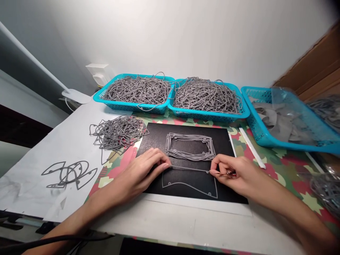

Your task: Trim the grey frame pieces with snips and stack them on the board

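Observation:
A thin grey rubber gasket (pixel 186 185), frame-shaped with small round tabs, is stretched out on the black mat (pixel 151 141). My left hand (pixel 146 168) pinches its upper left corner between thumb and fingertips. At the upper right corner my right hand (pixel 233 171) is closed on the same gasket. A slim brownish tool (pixel 225 174), perhaps tweezers, also lies in the right hand, mostly hidden by the fingers. The gasket's lower edge bows in a wave. Just beyond it, a stack of similar gaskets (pixel 190 156) forms a rough rectangle on the mat.
Two blue baskets (pixel 127 105) heaped with grey gaskets stand at the back. A third blue basket (pixel 292 143) holds plastic bags at right. A tangled gasket pile (pixel 120 132) lies left of the mat, with several loose gaskets (pixel 70 175) nearer. A white strip (pixel 252 148) lies right.

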Demonstrator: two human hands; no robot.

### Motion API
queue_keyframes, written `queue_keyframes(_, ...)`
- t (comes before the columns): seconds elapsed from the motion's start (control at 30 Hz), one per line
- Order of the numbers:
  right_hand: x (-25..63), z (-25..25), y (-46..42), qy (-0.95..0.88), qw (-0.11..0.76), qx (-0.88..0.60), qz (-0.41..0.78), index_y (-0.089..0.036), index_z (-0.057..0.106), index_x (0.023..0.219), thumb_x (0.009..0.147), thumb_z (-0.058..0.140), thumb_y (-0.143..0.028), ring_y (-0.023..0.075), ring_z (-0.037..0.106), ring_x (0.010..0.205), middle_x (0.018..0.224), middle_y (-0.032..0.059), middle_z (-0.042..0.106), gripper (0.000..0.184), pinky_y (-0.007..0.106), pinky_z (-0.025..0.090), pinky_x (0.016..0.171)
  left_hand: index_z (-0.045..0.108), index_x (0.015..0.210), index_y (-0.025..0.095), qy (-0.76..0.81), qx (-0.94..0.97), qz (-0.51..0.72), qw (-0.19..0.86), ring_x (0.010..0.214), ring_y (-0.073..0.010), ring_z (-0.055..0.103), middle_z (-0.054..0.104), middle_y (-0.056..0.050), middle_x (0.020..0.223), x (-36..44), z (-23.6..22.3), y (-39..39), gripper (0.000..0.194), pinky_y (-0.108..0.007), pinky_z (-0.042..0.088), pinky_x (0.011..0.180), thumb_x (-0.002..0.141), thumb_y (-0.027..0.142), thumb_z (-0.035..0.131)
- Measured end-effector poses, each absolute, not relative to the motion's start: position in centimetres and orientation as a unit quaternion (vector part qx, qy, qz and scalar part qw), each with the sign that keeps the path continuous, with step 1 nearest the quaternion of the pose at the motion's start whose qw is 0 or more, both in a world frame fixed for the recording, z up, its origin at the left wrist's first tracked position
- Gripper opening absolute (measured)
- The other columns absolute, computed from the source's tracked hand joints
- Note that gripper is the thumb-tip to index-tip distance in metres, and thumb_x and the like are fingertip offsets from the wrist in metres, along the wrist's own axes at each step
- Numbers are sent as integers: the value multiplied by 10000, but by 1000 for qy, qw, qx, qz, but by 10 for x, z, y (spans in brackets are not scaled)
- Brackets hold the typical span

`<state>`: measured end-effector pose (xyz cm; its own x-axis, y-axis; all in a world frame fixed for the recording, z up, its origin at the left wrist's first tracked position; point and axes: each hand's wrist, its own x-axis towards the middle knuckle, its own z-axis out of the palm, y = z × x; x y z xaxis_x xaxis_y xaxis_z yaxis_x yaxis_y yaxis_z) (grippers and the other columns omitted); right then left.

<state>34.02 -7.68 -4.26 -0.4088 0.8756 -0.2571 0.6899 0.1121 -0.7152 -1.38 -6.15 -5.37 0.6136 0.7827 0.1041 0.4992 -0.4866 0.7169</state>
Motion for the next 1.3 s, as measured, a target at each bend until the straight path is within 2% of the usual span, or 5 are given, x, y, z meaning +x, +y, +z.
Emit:
queue_keyframes(0.3, 334, -23, -81, -755, 100, -517, 391, -282, 563, 1059, 1214, 426, -417, 172, 404, 664, 737, -68, 488, 248, 311, 322, 646, 638, 1064, 244, 412, 814, 218, 347, 890, -172, 618, 667, -2, 1004, -18, -59, -60, 220, -290, 489, 806, 1208, 372, 534)
queue_keyframes(0.6, 337, -13, -82, -760, 170, -535, 327, -274, 580, 1012, 1142, 493, -258, 183, 601, 768, 920, -5, 686, 157, 319, 404, 693, 662, 1116, 253, 451, 779, 218, 376, 856, -180, 629, 689, -10, 969, -18, -54, -63, 277, -264, 524, 744, 1194, 463, 500)
queue_keyframes(0.83, 328, -34, -69, -691, 309, -533, 379, -267, 676, 1058, 1132, 612, -409, 180, 670, 832, 987, 10, 719, 173, 282, 560, 771, 686, 1045, 257, 461, 779, 259, 337, 764, -175, 613, 684, 12, 880, -9, -43, -44, 325, -274, 497, 693, 1162, 530, 553)
queue_keyframes(1.13, 315, -56, -48, -663, 407, -541, 319, -225, 728, 1057, 1146, 594, -574, 152, 518, 658, 869, 13, 662, 385, 269, 461, 597, 698, 957, 223, 441, 764, 305, 359, 769, -184, 621, 671, 0, 838, 2, -33, 13, 434, -287, 492, 702, 1098, 625, 616)
queue_keyframes(1.3, 313, -65, -35, -662, 414, -548, 300, -228, 706, 1079, 1141, 587, -608, 183, 636, 752, 924, 34, 708, 403, 277, 526, 664, 696, 975, 213, 454, 747, 311, 373, 769, -184, 633, 686, -10, 851, 2, -43, 18, 450, -284, 504, 680, 1090, 639, 608)
